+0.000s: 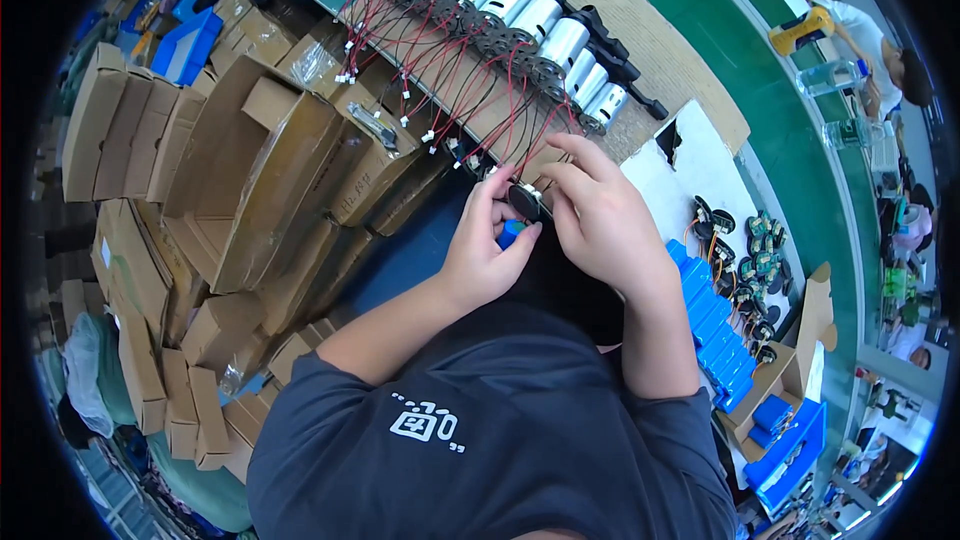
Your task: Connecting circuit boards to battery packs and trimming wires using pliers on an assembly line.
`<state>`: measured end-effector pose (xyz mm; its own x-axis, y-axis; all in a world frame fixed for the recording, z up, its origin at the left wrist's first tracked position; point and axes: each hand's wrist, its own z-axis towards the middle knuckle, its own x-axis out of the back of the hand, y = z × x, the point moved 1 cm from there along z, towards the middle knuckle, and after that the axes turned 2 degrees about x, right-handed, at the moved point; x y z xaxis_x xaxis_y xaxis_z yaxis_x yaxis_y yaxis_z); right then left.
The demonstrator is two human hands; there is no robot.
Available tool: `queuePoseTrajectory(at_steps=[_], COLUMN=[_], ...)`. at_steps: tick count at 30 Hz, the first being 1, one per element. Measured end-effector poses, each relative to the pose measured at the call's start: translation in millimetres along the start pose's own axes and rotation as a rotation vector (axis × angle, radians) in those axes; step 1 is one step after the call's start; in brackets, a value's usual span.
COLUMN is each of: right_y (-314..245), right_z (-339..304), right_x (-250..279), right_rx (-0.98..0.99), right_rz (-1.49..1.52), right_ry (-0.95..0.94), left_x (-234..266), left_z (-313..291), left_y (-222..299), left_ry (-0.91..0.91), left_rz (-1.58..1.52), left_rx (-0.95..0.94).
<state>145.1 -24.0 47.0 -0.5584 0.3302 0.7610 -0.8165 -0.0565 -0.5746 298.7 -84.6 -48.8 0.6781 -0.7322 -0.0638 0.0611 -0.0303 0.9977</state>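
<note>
In front of my body, my left hand [482,252] is closed around a small blue cylindrical piece [511,232], whose end shows between thumb and fingers. A black round part [524,202] sits at the same fingertips, just above the blue piece. My right hand [606,222] is beside it with bent fingers drawn in toward the black part and some thin wires; what its fingertips grip is hidden. Beyond both hands, a row of silver cylindrical motors [507,2] lies on the bench, with red and black wires [450,70] hanging toward me.
Cardboard boxes [285,190] crowd the left side. At right are blue battery packs [716,330], black round parts with green circuit boards [765,250], and a blue bin [790,455]. Plastic bottles [830,78] and a person in a white top [862,40] are farther right.
</note>
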Motion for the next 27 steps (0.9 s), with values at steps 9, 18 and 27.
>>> queuePoseTrajectory(at_steps=[9, 18, 27], right_y=[10.3, 59.3, 33.4], right_z=[-46.6, -94.5, -78.8], right_x=[69.5, 102.6, 93.2], right_rx=[-0.403, -0.337, -0.617], right_rz=[-0.169, -0.754, -0.125], right_ry=[0.13, 0.116, 0.02], left_x=[-5.9, 43.7, 45.0], left_z=[-2.3, 0.8, 44.6], left_y=[-22.2, -8.6, 11.7], left_ry=[0.019, 0.14, 0.064], left_rz=[0.105, 0.464, 0.397], left_rx=[-0.058, -0.101, -0.155])
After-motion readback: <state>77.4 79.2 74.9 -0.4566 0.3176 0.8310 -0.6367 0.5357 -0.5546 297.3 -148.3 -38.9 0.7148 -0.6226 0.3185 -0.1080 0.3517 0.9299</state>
